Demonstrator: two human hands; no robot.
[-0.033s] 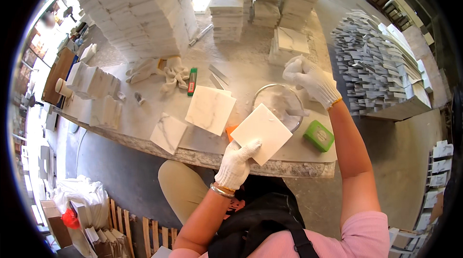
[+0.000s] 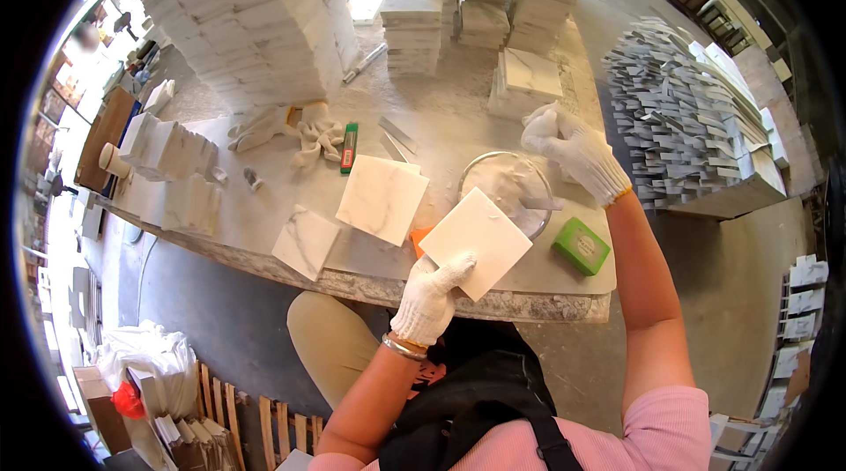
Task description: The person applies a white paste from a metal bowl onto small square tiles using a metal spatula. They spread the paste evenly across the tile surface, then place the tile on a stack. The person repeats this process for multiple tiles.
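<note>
My left hand point(image 2: 426, 302), in a white knit glove, grips a plain white square tile point(image 2: 483, 237) by its near corner, thumb on top. The tile is tilted above the table's front edge and covers part of an orange object point(image 2: 418, 244). My gloved right hand point(image 2: 577, 156) is raised past the metal-rimmed bowl point(image 2: 464, 173), fingers curled round a white lump that blends with the glove. White material lies in the bowl, and a flat grey blade point(image 2: 540, 204) crosses its rim. Two veined tiles, one point(image 2: 379, 200) beside the held tile and another point(image 2: 306, 243) farther left, lie on the table.
Tall tile stacks point(image 2: 238, 30) stand at the back left, with a shorter stack point(image 2: 529, 74) behind my right hand. A green block point(image 2: 581, 247) sits at the right front. Loose gloves point(image 2: 315, 138) and a slim green box point(image 2: 350, 149) lie mid-table. Piled strips point(image 2: 679, 110) stand off to the right.
My right hand has shifted very slightly right and down, with its fingers still curled. The left hand and the tile stay practically where they were.
</note>
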